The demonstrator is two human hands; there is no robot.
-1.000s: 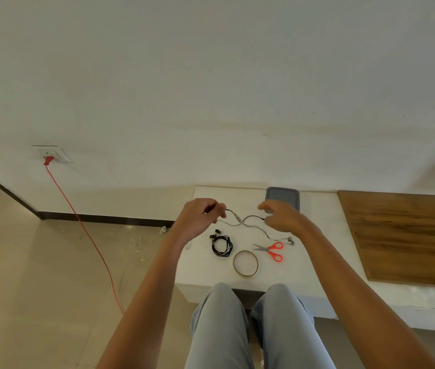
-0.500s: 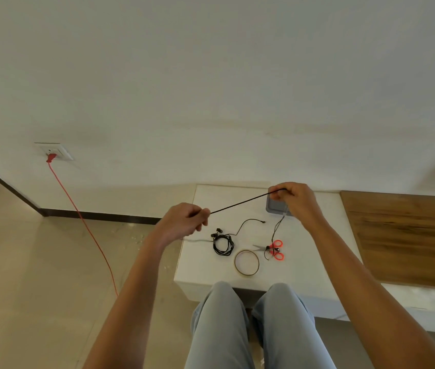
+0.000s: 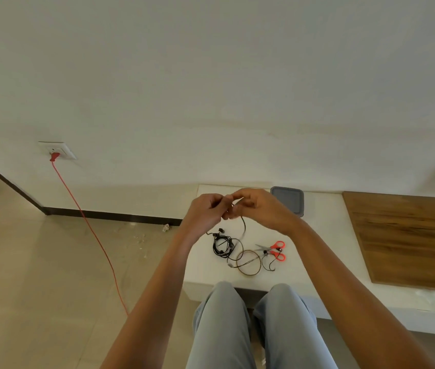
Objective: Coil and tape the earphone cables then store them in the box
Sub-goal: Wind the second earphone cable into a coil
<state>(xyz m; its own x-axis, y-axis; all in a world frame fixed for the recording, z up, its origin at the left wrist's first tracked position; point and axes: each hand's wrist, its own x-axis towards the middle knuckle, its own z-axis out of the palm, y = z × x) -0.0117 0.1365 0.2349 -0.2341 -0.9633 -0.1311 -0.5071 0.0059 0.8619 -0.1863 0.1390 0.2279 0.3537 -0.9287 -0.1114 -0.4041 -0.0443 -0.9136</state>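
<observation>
My left hand (image 3: 203, 212) and my right hand (image 3: 260, 209) meet above the white ledge (image 3: 317, 249), and both pinch a black earphone cable (image 3: 243, 227). The cable droops from my fingers in a curve down to the ledge, and its far end lies by the scissors. A second black earphone (image 3: 222, 245) lies in a loose coil below my left hand. A roll of clear tape (image 3: 248, 262) lies flat next to it. The grey box (image 3: 288, 200) stands at the back of the ledge, partly behind my right hand.
Red-handled scissors (image 3: 273, 251) lie to the right of the tape roll. A wooden panel (image 3: 410, 241) covers the ledge's right part. A red cord (image 3: 88, 227) runs from a wall socket (image 3: 57, 151) across the tiled floor. My knees sit just before the ledge's front edge.
Half a second ago my hands were apart with the cable taut between them. They have now come together, and the cable hangs slack in a loop.
</observation>
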